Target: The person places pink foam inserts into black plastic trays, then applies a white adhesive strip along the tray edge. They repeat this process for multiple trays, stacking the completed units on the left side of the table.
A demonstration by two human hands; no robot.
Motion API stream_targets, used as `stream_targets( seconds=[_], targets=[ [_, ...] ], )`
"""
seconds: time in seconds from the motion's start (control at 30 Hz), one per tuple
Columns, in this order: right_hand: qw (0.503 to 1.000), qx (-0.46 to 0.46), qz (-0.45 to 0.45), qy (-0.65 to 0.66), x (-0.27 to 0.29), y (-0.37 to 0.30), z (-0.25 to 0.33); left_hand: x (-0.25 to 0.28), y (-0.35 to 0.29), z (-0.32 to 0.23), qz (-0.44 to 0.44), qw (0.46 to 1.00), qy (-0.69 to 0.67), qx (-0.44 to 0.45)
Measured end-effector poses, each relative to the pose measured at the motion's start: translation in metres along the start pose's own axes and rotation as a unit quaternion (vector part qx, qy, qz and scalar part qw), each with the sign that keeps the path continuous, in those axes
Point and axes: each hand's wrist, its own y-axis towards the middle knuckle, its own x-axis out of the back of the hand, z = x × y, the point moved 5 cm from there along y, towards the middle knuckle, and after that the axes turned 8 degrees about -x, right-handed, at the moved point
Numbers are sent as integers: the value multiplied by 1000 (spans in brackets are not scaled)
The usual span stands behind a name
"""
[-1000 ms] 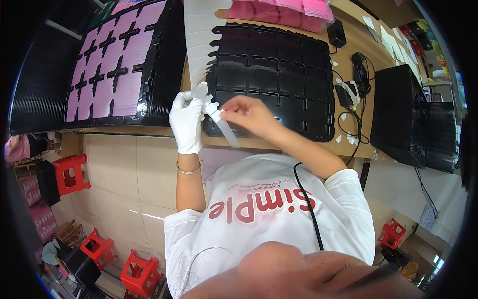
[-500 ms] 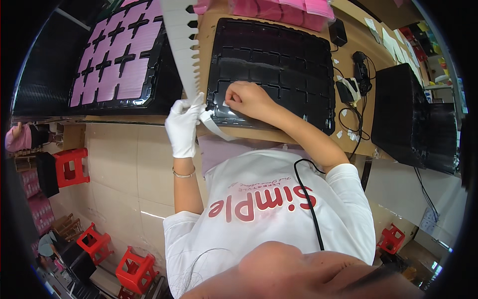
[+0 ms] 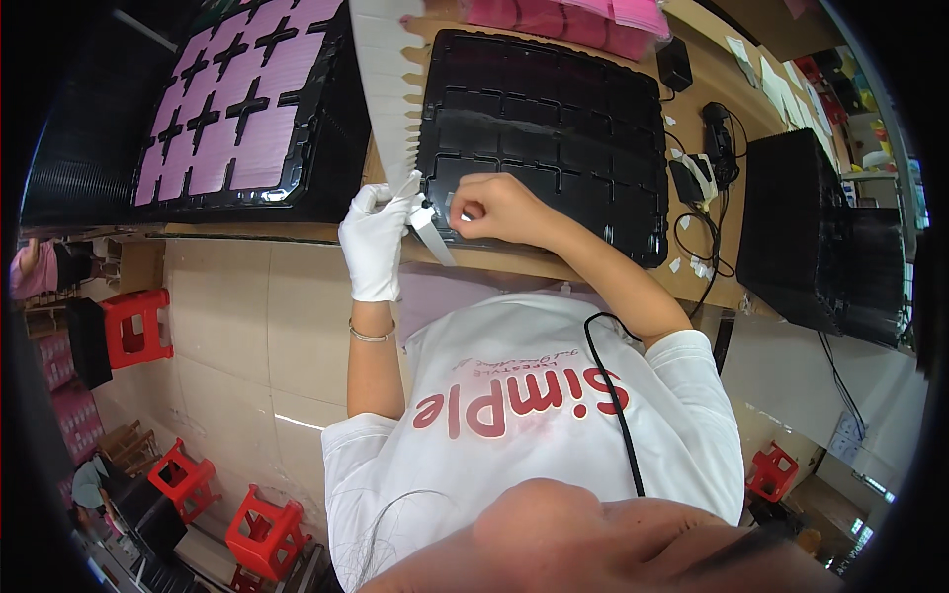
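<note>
My left hand (image 3: 374, 237), in a white glove, is closed on the lower end of a long white paper strip (image 3: 388, 89) with a notched right edge. The strip runs up and away from me, and a loose white tail (image 3: 432, 242) hangs below the fingers. My bare right hand (image 3: 499, 210) is curled, thumb and forefinger drawn together, over the near left part of a black plastic tray (image 3: 554, 128) with moulded compartments. A small pale patch shows between those fingers; I cannot tell whether it is a held piece or glare.
To the left, a stack of black trays holds pink sheets (image 3: 267, 138). Pink packs (image 3: 573, 25) lie beyond the middle tray. Cables and a black adapter (image 3: 687, 183), paper scraps and another black tray stack (image 3: 801, 227) are on the right. Red stools (image 3: 138, 326) stand on the floor.
My left hand has shifted a little to the right and up, and the strip has moved right with it. My right hand has moved slightly right and nearer to me.
</note>
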Motion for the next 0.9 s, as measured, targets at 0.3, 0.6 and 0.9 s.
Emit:
stream_targets(
  seconds=[0.3, 0.6, 0.9],
  targets=[
    [834, -127, -34, 536, -6, -24, -15, -26, -11, -26, 0, 997, -74, 36],
    [851, -164, -145, 478, -3, -45, -9, -56, -16, -30, 20, 993, -113, 20],
    [956, 27, -226, 185, 49, -83, 4, -82, -9, -26, 29, 997, -71, 8]
  ],
)
